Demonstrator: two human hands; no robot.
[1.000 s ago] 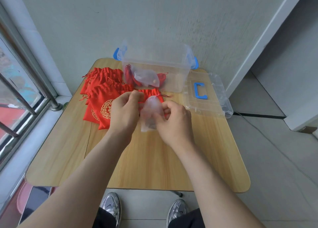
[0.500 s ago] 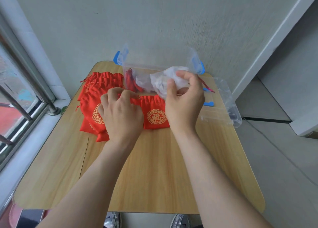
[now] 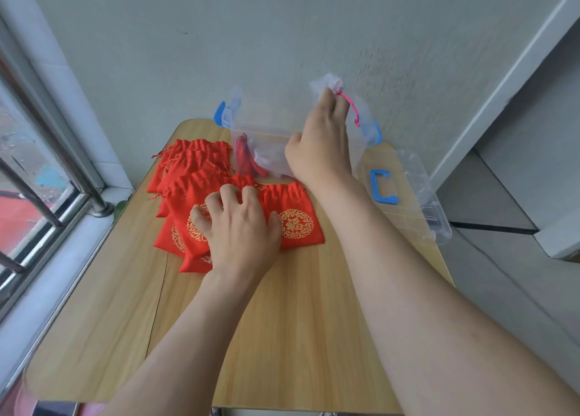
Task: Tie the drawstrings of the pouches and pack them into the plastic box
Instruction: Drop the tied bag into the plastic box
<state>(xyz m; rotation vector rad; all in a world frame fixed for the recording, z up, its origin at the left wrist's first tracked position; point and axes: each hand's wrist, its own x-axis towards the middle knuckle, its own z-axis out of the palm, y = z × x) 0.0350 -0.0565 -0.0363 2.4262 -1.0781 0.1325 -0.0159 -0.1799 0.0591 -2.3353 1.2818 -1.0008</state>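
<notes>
The right hand [image 3: 320,142] is raised above the far right corner of the plastic box [image 3: 251,133], its fingers [image 3: 328,100] clamped together on the top of a clear pouch [image 3: 326,81]. A pink drawstring [image 3: 352,107] hangs from the pouch at the hand's 3 o'clock side. The box stands open at the 12 o'clock edge of the tabletop [image 3: 282,337], against the wall, with a blue latch [image 3: 218,114] on each end. Inside it, at the left end, lie a few packed red pouches [image 3: 244,159] with another clear bag [image 3: 266,161] next to them. The box lid [image 3: 417,214] lies flat at 2 o'clock, just beside the box, with its blue handle [image 3: 381,187] facing up. The left hand [image 3: 241,227] rests on the loose red pouches at 11 o'clock on the tabletop. Its fingers are bent and spread, with the tips pressed into the cloth, but I cannot tell whether they pinch it. Its thumb touches the front red pouch [image 3: 298,224], which lies flat with a round gold emblem facing up and its gathered mouth pointing to 12 o'clock. The pile of red pouches [image 3: 194,167] overlaps towards 10 o'clock, its loose strings trailing to the window side. A window frame with metal bars [image 3: 47,164] runs along the 9 o'clock side.
</notes>
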